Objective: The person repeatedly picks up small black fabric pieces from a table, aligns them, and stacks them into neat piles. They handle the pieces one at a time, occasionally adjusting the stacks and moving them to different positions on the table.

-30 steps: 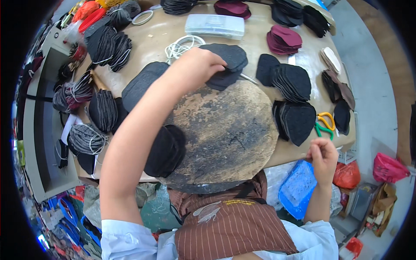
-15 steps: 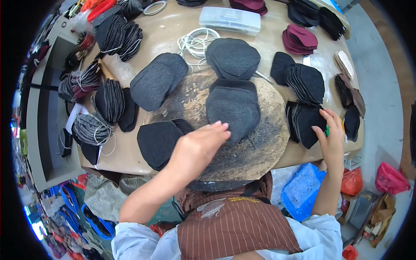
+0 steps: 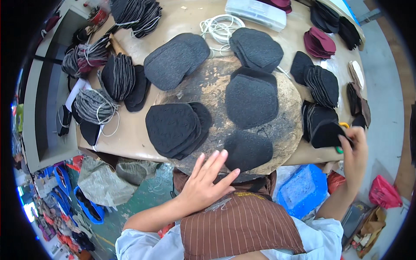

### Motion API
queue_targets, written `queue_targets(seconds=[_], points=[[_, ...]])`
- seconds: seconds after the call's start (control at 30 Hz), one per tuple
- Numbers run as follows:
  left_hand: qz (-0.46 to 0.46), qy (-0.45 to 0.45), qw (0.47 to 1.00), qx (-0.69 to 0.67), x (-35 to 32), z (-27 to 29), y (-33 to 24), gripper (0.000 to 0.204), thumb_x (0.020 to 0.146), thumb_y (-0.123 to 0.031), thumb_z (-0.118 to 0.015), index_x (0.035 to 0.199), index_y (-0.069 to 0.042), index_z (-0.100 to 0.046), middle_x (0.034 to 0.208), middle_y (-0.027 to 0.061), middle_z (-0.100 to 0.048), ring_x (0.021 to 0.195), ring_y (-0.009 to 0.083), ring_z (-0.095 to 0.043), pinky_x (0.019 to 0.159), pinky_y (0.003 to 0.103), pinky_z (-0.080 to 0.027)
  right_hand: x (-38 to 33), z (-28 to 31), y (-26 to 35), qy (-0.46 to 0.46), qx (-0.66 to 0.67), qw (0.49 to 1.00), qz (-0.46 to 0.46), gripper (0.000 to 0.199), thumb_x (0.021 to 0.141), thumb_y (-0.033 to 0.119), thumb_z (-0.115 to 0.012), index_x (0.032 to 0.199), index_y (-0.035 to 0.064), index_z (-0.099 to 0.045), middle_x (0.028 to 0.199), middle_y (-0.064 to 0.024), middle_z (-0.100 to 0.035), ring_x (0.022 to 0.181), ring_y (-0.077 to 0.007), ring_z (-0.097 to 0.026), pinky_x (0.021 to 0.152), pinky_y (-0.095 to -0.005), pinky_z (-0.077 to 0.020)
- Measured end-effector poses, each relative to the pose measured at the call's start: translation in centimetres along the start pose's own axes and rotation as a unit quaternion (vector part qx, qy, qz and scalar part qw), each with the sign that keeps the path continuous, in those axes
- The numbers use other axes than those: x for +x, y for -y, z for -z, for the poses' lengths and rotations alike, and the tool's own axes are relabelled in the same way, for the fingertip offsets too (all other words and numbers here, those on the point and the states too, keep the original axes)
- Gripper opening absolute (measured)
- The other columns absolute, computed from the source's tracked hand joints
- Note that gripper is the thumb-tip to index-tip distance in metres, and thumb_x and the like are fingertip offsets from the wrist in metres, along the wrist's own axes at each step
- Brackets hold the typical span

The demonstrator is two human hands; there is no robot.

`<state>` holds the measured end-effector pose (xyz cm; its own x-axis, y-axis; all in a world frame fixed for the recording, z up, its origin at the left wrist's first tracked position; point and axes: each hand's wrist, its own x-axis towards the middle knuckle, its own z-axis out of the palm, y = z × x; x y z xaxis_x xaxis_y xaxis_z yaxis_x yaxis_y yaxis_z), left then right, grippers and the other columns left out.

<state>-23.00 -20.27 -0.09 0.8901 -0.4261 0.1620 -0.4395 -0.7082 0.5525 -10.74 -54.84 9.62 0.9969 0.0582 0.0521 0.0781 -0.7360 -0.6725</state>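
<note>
The right hand (image 3: 355,149) pinches one black felt piece (image 3: 327,134); lift it slowly. The left hand (image 3: 206,184) is flat and empty near the round worn board (image 3: 286,108).

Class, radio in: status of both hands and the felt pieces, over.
Left hand open, flat at near edge of round board. Right hand gripping dark felt piece off right stack. Green-handled scissors beside it.

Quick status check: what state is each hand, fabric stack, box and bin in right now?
Left hand: open, fingers spread, at the round board's near edge.
Right hand: gripping a black fabric piece.
Round board: worn, carrying fabric stacks.
Clear box: closed.
Blue bin: open.
</note>
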Motion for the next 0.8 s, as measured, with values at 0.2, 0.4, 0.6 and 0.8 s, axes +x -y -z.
queue_targets(seconds=[0.2, 0.4, 0.6, 0.8], points=[[0.096, -0.026, 0.993, 0.064, -2.4, -1.8, -1.0, 0.065, 0.069, -0.038, -0.078, 0.129, -0.030, -0.055, 0.144, 0.0290, -0.024, 0.132, 0.0422, -0.029, 0.104, 0.055, -0.030, -0.7, -7.5, 4.1, 0.213, 0.200, 0.956, 0.013, 0.021, 0.081, -0.003, -0.066, 0.093, 0.0035, -0.049, 0.090, -0.0005, -0.046, 0.086, -0.0085, -0.048, 0.080, -0.0231, -0.0412], [0.089, -0.030, 0.994, 0.056, -2.4, -1.8, -0.6, 0.058, 0.070, -0.037, -0.077, 0.124, -0.030, -0.057, 0.144, 0.0268, -0.025, 0.132, 0.0412, -0.030, 0.104, 0.053, -0.031, -0.6, -14.4, 3.4, 0.277, 0.262, 0.922, -0.065, 0.021, 0.084, 0.006, -0.068, 0.102, -0.0025, -0.061, 0.088, -0.0026, -0.066, 0.082, -0.0059, -0.058, 0.073, -0.0239, -0.0482], [0.092, -0.048, 0.994, 0.041, -2.7, -2.0, -0.4, 0.053, 0.073, -0.032, -0.075, 0.123, -0.028, -0.059, 0.143, 0.0250, -0.029, 0.131, 0.0392, -0.033, 0.104, 0.050, -0.033, -0.5, -14.5, 3.9, 0.277, 0.210, 0.935, -0.065, 0.018, 0.083, 0.007, -0.069, 0.097, -0.0028, -0.065, 0.086, -0.0040, -0.066, 0.080, -0.0059, -0.058, 0.071, -0.0240, -0.0486], [0.081, -0.044, 0.995, 0.031, -3.3, -2.1, 0.2, 0.055, 0.068, -0.027, -0.079, 0.120, -0.024, -0.062, 0.141, 0.0279, -0.028, 0.129, 0.0422, -0.034, 0.103, 0.052, -0.032, -0.5, -14.8, 3.8, 0.262, 0.194, 0.943, -0.065, 0.020, 0.081, 0.007, -0.072, 0.097, -0.0028, -0.065, 0.083, -0.0052, -0.067, 0.078, -0.0070, -0.060, 0.069, -0.0246, -0.0490]])
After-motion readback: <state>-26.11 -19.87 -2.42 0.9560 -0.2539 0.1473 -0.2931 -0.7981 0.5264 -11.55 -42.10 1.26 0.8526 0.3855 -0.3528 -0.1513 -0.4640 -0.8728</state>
